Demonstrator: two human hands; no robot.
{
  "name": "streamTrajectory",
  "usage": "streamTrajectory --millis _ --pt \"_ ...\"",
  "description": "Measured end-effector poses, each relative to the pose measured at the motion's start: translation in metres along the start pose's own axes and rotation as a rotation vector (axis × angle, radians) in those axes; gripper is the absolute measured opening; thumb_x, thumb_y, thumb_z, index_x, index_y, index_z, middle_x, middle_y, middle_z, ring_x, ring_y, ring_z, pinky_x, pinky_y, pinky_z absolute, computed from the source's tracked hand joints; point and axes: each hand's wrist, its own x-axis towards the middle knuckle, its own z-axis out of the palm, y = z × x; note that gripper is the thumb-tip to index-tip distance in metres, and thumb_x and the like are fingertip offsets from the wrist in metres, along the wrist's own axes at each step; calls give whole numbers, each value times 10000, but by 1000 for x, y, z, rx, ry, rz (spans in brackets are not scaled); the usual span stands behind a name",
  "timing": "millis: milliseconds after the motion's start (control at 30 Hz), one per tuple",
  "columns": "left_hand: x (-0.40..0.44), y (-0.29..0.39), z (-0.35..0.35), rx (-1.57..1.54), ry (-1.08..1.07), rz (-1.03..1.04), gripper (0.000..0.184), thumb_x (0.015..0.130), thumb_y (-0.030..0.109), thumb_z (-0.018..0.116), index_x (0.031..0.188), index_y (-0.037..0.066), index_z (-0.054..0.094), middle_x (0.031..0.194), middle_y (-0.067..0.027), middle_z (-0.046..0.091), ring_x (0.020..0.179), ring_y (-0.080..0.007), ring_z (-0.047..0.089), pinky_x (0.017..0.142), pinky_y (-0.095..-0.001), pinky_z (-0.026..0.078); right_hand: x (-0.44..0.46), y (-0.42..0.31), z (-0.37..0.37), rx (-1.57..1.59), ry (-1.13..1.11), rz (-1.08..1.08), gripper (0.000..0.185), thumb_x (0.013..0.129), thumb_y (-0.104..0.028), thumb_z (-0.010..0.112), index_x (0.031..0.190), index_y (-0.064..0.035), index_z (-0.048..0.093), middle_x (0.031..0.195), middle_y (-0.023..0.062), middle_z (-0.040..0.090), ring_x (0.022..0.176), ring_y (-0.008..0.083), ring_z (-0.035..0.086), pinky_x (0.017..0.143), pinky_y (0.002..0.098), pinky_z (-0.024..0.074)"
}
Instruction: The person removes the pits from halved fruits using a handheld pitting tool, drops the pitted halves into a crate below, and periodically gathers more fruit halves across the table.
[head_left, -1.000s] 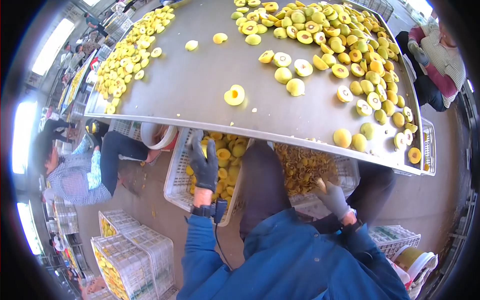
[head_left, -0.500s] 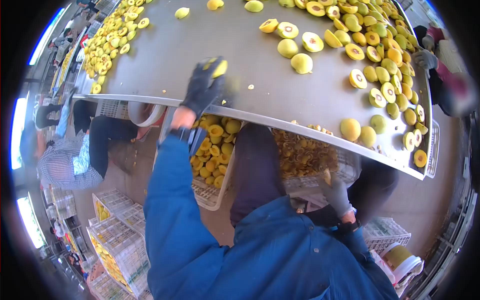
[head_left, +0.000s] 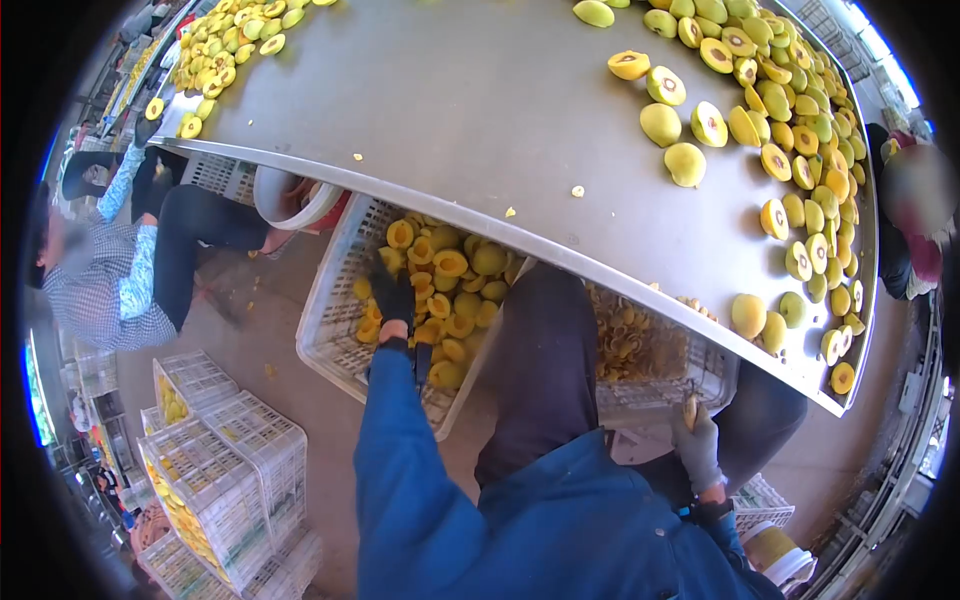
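Observation:
My left hand (head_left: 393, 295), in a black glove, is down in a white plastic crate (head_left: 325, 315) below the table edge. Its fingers look apart, among pitted yellow peach halves (head_left: 450, 263). One half lies right at the fingertips. Near my right knee, my right hand (head_left: 697, 445) in a grey glove is closed round a small pitting tool (head_left: 690, 408) with a brownish handle, pointing up. Beyond that hand, a second crate (head_left: 660, 395) contains brown peach stones and scraps (head_left: 630, 340), partly hidden under the table.
On the metal table (head_left: 450, 120), halved peaches with stones (head_left: 800, 170) are heaped at the right, more peaches (head_left: 225, 50) at the far left. A seated co-worker (head_left: 110, 290) is at left beside a white bucket (head_left: 290, 200). Stacked crates (head_left: 230, 470) stand lower left. Another person (head_left: 915, 200) is at far right.
My left hand has moved from over the table, where it carried a yellow peach piece, down into the crate. My right hand still grips the tool. The view has shifted.

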Motion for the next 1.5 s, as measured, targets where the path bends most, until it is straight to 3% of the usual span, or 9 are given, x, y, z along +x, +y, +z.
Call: streamTrajectory --millis 67,367,567,667,833,1067,1133,1233,1500 --pt "17 -51 52 274 -368 77 568 934 200 565 1453 51 388 1541 -237 282 1416 -380 288 1138 -438 279 -9 -5 -4 -17 -17 37 226 930 -214 629 959 2 570 556 15 538 440 86 517 402 256 401" --pt "-20 53 -132 -356 356 99 444 952 123 536 1370 -14 471 1387 -221 510 1304 -361 466 1082 -404 358 -2 10 4 -49 -50 -101 287 904 -257 644 960 19 589 608 147 616 558 246 651 518 362 490" --pt "-10 229 -196 -277 347 722 379 926 76 562 1292 -19 538 1311 -195 573 1195 -353 552 1008 -429 438 2 -21 -17 -244 -142 -653 348 867 -315 681 1095 -62 607 772 210 657 699 409 638 616 452 509" --pt "-9 340 -181 -310 129 1076 364 910 71 579 1267 2 558 1279 -194 584 1170 -361 563 992 -422 454 -32 -148 -91 22 -622 -393 272 877 -201 666 1123 -98 610 922 135 675 804 341 664 685 395 528" --pt "25 452 -85 -167 -37 1339 511 863 256 677 1314 70 527 1272 -197 571 1190 -377 540 991 -459 449 -75 -235 -118 308 -707 -1336 369 843 -262 656 1190 -148 606 932 158 660 846 362 639 728 438 522" --pt "59 486 -9 428 -202 1119 704 833 538 634 1391 141 470 1314 -226 540 1220 -424 503 1019 -529 400 -79 -238 -132 268 -508 -1565 319 852 -262 664 1126 -117 587 932 153 660 794 356 644 682 435 525" --pt "86 479 13 290 -183 1213 574 886 417 634 1345 94 516 1222 -176 596 1114 -341 574 919 -470 482 -80 -231 -139 256 -459 -1557 307 855 -262 666 1107 -108 582 932 152 660 779 354 646 669 435 526" --pt "33 498 -42 -771 -835 478 402 958 231 583 1301 27 533 1133 -88 643 870 -162 660 649 -282 556 -85 -228 -141 228 -410 -1556 292 859 -262 670 1079 -95 574 931 150 660 757 351 648 649 434 528" --pt "-120 475 -144 -1312 -760 401 528 1058 428 307 1345 11 457 1092 -133 636 806 -195 653 675 -296 546 -87 -185 -156 24 4 -1165 274 870 -262 679 1005 -60 552 931 144 661 697 344 654 596 431 532"
